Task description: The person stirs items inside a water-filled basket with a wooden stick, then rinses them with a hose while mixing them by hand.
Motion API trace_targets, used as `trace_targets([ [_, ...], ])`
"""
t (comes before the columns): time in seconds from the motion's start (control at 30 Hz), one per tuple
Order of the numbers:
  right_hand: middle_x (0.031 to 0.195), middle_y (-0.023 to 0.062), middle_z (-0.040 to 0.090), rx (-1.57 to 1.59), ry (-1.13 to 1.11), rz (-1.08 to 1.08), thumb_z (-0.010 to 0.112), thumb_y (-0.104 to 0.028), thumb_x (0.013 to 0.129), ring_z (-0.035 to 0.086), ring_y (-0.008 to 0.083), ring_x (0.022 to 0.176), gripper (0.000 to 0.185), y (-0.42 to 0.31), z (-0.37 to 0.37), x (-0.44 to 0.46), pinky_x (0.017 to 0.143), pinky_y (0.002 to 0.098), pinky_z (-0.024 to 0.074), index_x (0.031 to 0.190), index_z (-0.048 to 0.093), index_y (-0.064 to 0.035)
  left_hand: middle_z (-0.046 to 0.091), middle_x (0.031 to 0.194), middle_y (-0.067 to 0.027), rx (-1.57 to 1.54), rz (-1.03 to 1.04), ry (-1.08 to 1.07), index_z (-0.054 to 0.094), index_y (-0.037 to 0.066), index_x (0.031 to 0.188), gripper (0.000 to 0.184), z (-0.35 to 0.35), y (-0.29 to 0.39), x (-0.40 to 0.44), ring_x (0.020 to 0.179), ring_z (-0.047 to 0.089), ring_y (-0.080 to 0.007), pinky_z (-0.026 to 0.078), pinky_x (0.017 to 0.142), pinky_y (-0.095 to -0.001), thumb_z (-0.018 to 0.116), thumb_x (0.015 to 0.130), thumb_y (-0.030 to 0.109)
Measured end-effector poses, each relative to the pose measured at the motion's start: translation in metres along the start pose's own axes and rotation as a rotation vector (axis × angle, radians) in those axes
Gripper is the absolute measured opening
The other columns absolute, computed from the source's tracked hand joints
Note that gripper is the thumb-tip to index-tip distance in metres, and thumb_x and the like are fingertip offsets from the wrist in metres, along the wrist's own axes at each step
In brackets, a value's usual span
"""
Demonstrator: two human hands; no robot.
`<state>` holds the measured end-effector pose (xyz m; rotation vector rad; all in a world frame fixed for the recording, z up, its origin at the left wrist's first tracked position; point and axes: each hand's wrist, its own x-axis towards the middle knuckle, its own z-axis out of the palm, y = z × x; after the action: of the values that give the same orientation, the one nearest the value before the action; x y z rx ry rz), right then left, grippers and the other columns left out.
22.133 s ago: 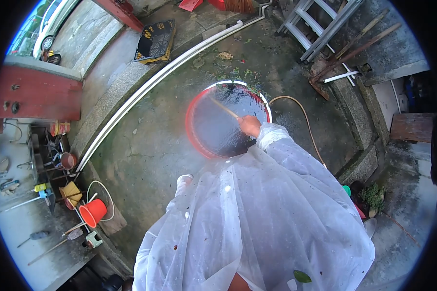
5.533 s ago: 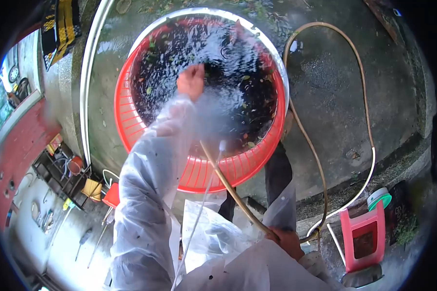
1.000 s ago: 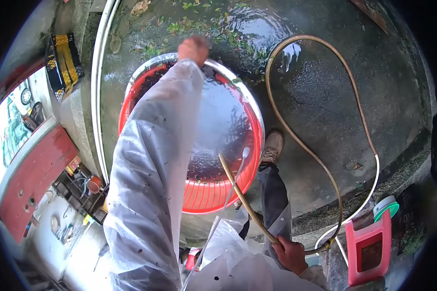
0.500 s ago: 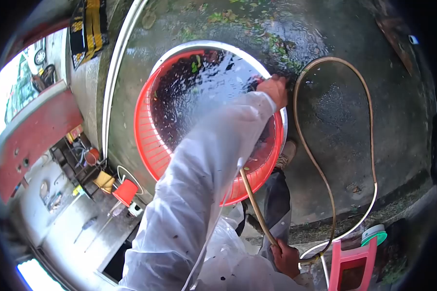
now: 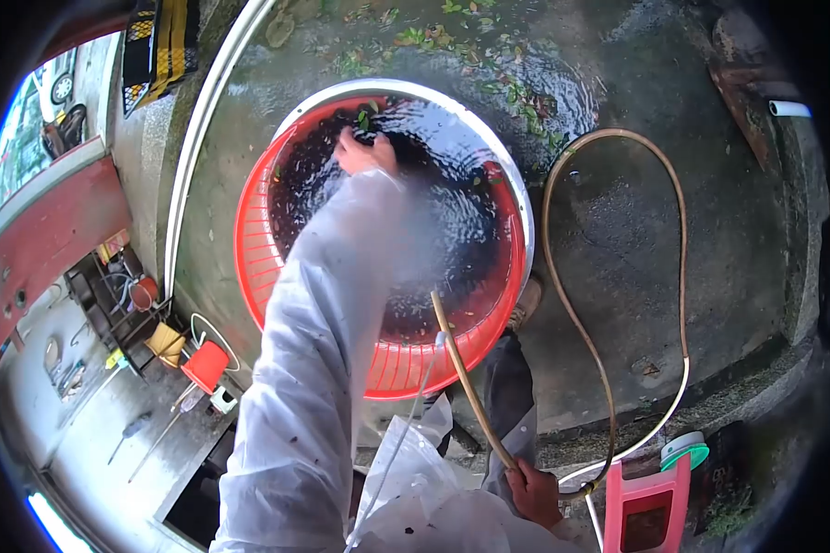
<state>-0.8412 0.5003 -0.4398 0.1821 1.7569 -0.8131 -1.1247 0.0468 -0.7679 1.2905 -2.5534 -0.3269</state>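
My left hand [image 5: 367,155], in a translucent white sleeve, reaches over the far left part of a large red slatted basket [image 5: 254,263]. Its fingers are partly spread, just above dark, wet pieces [image 5: 290,184] in water, whose kind I cannot make out. Green leaves [image 5: 363,120] float beside the fingertips. The basket sits in a wide round tub with a pale metal rim [image 5: 489,129]. Low at the right, my right hand [image 5: 535,493] is closed round a tan hose [image 5: 475,396], whose end points over the basket.
The hose loops [image 5: 546,212] across wet concrete, where leaves [image 5: 526,106] lie scattered beyond the tub. A pink stool [image 5: 655,498] with a green-rimmed container [image 5: 684,452] stands at lower right. White pipes [image 5: 189,157] run along the left. A shoe [image 5: 526,304] is beside the tub.
My left hand has moved from the basket's right rim leftward to the leaves over the water. My right hand still grips the hose. The whole view has shifted slightly.
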Motion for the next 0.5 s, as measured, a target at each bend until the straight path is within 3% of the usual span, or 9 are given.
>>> trace_targets([
  [0.13,0.069,0.0179,0.062,0.009,-0.047,0.057,0.060,-0.027,0.089,0.064,0.0359,0.062,0.024,-0.003,-0.009,0.002,0.054,0.0413,0.0483,0.102,0.067,-0.0081,0.060,0.120,-0.0219,-0.115,0.167,-0.454,0.060,0.003,0.119,0.062,-0.005,0.025,0.042,0.115,0.056,-0.0337,0.042,0.101,-0.0388,0.076,0.066,0.030],
  [0.17,0.068,0.0178,0.062,0.014,-0.078,0.093,0.060,-0.027,0.089,0.064,0.0357,0.061,0.024,-0.005,-0.012,0.003,0.054,0.0412,0.0483,0.102,0.067,-0.0081,0.066,0.110,-0.0204,0.016,0.165,-0.448,0.064,0.003,0.114,0.055,0.006,0.030,0.045,0.107,0.061,-0.0332,0.045,0.097,-0.0387,0.073,0.068,0.032],
  [0.27,0.066,0.0174,0.061,0.035,0.000,0.031,0.061,-0.028,0.088,0.063,0.0349,0.059,0.025,-0.004,-0.011,0.002,0.053,0.0406,0.0478,0.102,0.067,-0.0084,0.068,0.103,-0.0200,0.065,0.168,-0.503,0.066,0.003,0.108,0.047,0.000,0.067,0.036,0.101,0.064,-0.0343,0.048,0.093,-0.0394,0.071,0.070,0.031],
  [0.3,0.066,0.0174,0.061,0.038,0.008,0.028,0.061,-0.028,0.088,0.063,0.0349,0.059,0.025,-0.003,-0.012,0.001,0.053,0.0406,0.0478,0.102,0.067,-0.0084,0.069,0.100,-0.0199,0.115,0.274,-0.426,0.066,0.004,0.105,0.042,0.031,0.047,0.035,0.097,0.065,-0.0351,0.050,0.090,-0.0392,0.068,0.072,0.030],
  [0.47,0.066,0.0172,0.061,0.028,0.008,0.022,0.061,-0.029,0.088,0.063,0.0352,0.060,0.025,0.000,-0.012,0.001,0.053,0.0407,0.0474,0.102,0.067,-0.0095,0.068,0.097,-0.0230,0.108,0.094,-0.553,0.067,0.003,0.092,0.030,0.023,0.088,0.027,0.098,0.065,-0.0356,0.049,0.090,-0.0417,0.060,0.083,0.031],
  [0.5,0.066,0.0172,0.061,0.031,0.004,0.039,0.061,-0.029,0.088,0.063,0.0352,0.060,0.025,0.001,-0.013,-0.001,0.053,0.0407,0.0474,0.102,0.067,-0.0095,0.069,0.096,-0.0220,0.143,0.149,-0.454,0.068,0.005,0.091,0.030,0.026,0.100,0.031,0.095,0.066,-0.0349,0.051,0.086,-0.0405,0.056,0.088,0.032],
])
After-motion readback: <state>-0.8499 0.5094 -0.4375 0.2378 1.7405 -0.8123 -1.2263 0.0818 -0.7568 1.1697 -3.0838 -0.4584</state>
